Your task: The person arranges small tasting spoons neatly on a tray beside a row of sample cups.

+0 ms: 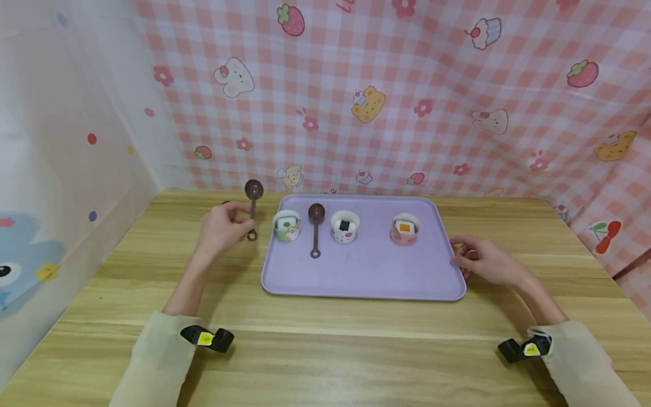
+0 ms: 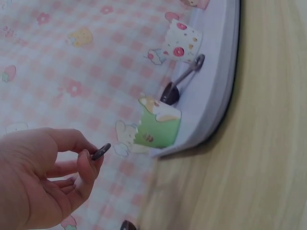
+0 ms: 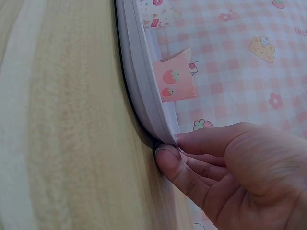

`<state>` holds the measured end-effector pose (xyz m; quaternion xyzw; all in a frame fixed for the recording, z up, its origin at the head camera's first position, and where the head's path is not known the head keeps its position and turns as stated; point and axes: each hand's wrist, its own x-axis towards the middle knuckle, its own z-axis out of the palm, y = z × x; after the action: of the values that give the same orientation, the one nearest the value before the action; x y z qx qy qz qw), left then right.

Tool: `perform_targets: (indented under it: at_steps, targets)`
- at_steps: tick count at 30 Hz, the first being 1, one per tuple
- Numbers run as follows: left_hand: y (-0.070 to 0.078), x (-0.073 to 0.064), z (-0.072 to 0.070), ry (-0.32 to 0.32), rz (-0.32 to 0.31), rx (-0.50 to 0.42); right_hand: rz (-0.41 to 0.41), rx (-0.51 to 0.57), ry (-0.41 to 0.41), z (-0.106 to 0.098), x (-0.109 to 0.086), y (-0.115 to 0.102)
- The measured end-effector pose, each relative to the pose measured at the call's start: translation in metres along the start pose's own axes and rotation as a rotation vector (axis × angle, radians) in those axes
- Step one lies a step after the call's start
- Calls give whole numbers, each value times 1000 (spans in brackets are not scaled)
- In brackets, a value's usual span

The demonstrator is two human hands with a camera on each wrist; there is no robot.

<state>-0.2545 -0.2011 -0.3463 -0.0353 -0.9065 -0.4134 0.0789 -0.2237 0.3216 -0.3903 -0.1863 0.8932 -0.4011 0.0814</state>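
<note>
Left of the tray, my left hand (image 1: 221,226) pinches a brown measuring spoon (image 1: 254,190) by its handle, bowl up and away from me. In the left wrist view the looped handle end of this spoon (image 2: 101,151) pokes out between thumb and finger. My right hand (image 1: 485,260) grips the right rim of the lilac tray (image 1: 366,277), thumb and forefinger at the edge in the right wrist view. On the tray a second brown measuring spoon (image 1: 316,226) lies between a green paper cup (image 1: 287,233) and a white patterned cup (image 1: 345,235). A pink cup (image 1: 404,236) stands further right.
Each cup holds a small white piece with a coloured top. Part of a dark object (image 1: 226,202) shows behind the left hand. The wooden table (image 1: 346,362) ends at a pink checked cloth (image 1: 335,113), with a pale cloth (image 1: 66,169) at the left.
</note>
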Motion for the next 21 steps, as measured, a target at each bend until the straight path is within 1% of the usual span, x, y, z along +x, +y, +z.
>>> perform_targets:
  at_steps: [5, 10, 17, 21]
  targets:
    - [10, -2, 0, -1, 7, -32, -10, -6, -4, 0, 0, -2]
    - [18, -3, 1, -2, 17, -44, -15, 1, -9, 0, 0, -2]
    - [25, -3, 6, -30, 2, -84, -7, 5, -17, 0, 0, -3]
    - [29, -4, 8, -35, 16, -82, -6, 5, -16, -1, -1, -3]
